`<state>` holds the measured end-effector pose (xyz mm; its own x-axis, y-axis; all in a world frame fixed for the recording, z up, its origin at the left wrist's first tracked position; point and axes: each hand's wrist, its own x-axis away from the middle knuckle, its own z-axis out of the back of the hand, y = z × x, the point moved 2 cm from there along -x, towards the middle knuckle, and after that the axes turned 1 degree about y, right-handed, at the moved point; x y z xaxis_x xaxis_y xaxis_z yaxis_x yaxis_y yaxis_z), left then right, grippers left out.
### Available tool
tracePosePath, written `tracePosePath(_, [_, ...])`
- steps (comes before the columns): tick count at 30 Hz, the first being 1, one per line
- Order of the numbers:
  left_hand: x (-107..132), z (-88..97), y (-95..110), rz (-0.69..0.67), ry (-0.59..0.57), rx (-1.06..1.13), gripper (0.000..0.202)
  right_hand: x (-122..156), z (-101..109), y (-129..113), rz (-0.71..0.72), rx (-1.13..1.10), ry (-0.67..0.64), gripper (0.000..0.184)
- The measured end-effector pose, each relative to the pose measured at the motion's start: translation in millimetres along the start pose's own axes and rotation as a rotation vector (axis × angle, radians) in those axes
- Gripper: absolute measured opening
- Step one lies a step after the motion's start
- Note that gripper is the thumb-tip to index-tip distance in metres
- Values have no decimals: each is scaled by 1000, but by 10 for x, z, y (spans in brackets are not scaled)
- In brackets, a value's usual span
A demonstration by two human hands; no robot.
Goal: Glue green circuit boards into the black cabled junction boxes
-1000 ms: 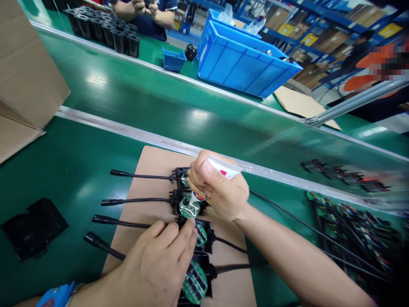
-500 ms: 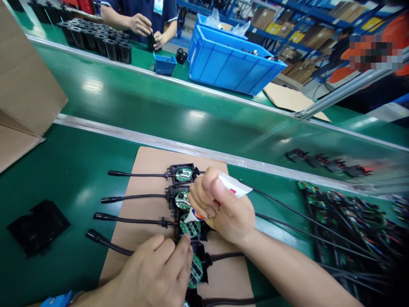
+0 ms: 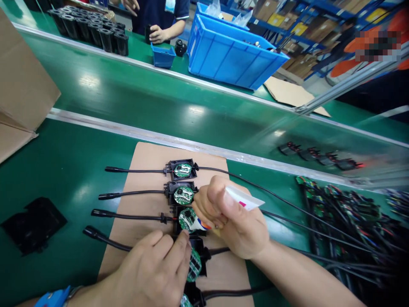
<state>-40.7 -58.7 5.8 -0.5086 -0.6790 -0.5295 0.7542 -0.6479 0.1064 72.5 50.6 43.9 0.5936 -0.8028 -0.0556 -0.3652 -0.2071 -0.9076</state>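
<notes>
My right hand (image 3: 236, 217) is closed round a white glue tube (image 3: 244, 198), its nozzle pointing down and left at the third round green circuit board (image 3: 185, 217). White paste shows on that board, which sits in an open black housing (image 3: 175, 230). The fingers of my left hand (image 3: 156, 264) are pressed together, with their tips at the near edge of the same board. Farther back, two more boards in housings, the middle one (image 3: 183, 195) and the farthest one (image 3: 183, 170), carry white paste. Nearer me, a board (image 3: 194, 264) without visible paste is partly hidden by my left hand.
The housings with black cables lie on a cardboard sheet (image 3: 153, 157). A black cover (image 3: 33, 224) lies left; wired boards (image 3: 345, 217) are piled right. A cardboard box (image 3: 25, 81) stands at left. Across the bench are a blue bin (image 3: 233, 51) and a co-worker's hand (image 3: 158, 34).
White paste now lies across the third board, and my right hand with the glue tube has shifted slightly right. My left fingers stay at the board. One co-worker's hand has lifted off the black part.
</notes>
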Motion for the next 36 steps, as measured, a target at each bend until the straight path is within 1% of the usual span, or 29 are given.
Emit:
tracePosePath(4, [3, 6, 2, -9, -39, 5, 33, 64, 9, -41, 12, 23, 20, 32])
tracePosePath(10, [3, 15, 6, -5, -55, 13, 34, 25, 101, -76, 48, 29, 35, 33])
tracePosePath(17, [26, -15, 1, -17, -60, 15, 33, -45, 107, -29, 82, 1, 29, 32])
tracePosePath(21, [23, 1, -15, -16, -94, 19, 35, -87, 130, 10, 116, 14, 40, 31])
tracePosePath(23, [4, 23, -16, -17, -115, 20, 35, -73, 144, -24, 150, 29, 56, 31])
tracePosePath(25, [-18, 54, 3, 0, -115, 34, 34, -19, 143, -110, 194, 41, 86, 31])
tracePosePath(27, [-25, 102, 52, 24, -66, 64, 30, 73, 117, -219, 215, 41, 116, 31])
tracePosePath(29, [6, 161, 132, 21, 7, 79, 25, 179, 62, -297, 188, 25, 123, 33])
tracePosePath(30, [38, 188, 178, -4, 31, 69, 24, 230, 25, -309, 160, 11, 115, 34])
tracePosePath(32, [122, 225, 266, -74, 14, 20, 24, 310, -58, -269, 105, -30, 85, 35])
tracePosePath(34, [210, 236, 321, -120, -49, -29, 26, 354, -138, -160, 77, -69, 54, 34])
tracePosePath(36, [271, 230, 340, -119, -63, -56, 29, 366, -204, -24, 71, -96, 29, 32])
